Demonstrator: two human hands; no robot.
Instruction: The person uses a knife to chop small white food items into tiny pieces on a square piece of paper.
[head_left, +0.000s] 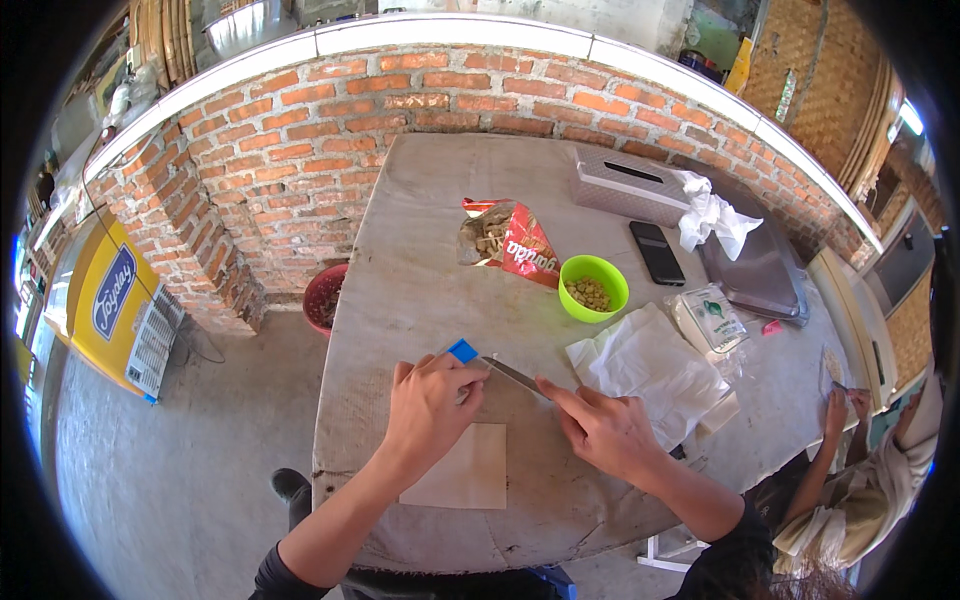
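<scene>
My left hand (435, 401) is over the table with its fingertips pinched around a small item with a bright blue end (463, 350); its held part is hidden by my fingers. In my right hand (611, 435) is a knife (517, 377), the index finger laid along it. The blade points left, its tip close to my left fingertips, and a small pale bit lies by the tip. Below my left hand lies a square of beige paper (469, 472). Beyond the hands are a lime green bowl (600, 304) of light brown pieces and an opened red Garuda packet (517, 240) of what look like peanuts.
On the table (420, 300) are white sheets (649, 367), a wrapped pack (709, 319), a black phone (656, 253), a tissue box (626, 184) and crumpled tissue (712, 214). A person (862, 480) works at the right. A red basket (322, 300) stands beyond the left edge.
</scene>
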